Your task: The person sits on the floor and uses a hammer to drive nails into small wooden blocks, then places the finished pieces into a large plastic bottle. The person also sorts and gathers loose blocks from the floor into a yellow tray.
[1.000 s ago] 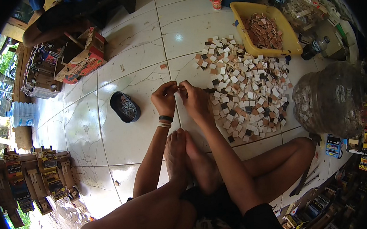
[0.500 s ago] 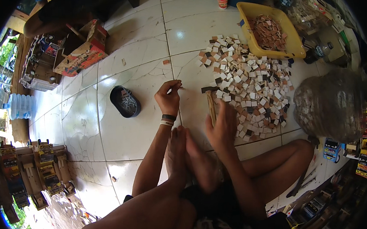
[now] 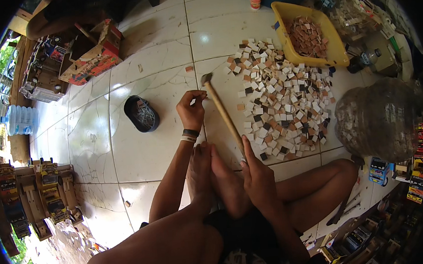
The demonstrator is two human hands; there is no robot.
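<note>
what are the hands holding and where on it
The right hand grips a hammer at the lower end of its wooden handle. The left hand pinches something too small to identify.

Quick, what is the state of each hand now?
Left hand: closed, pinching something too small to tell.
Right hand: closed on the hammer handle.

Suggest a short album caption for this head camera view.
Seated on white tiles, right hand raises a wooden-handled hammer while left hand steadies something small beside scattered square wooden tiles.

left hand [image 3: 191, 108] pinched, right hand [image 3: 257, 170] gripping
</note>
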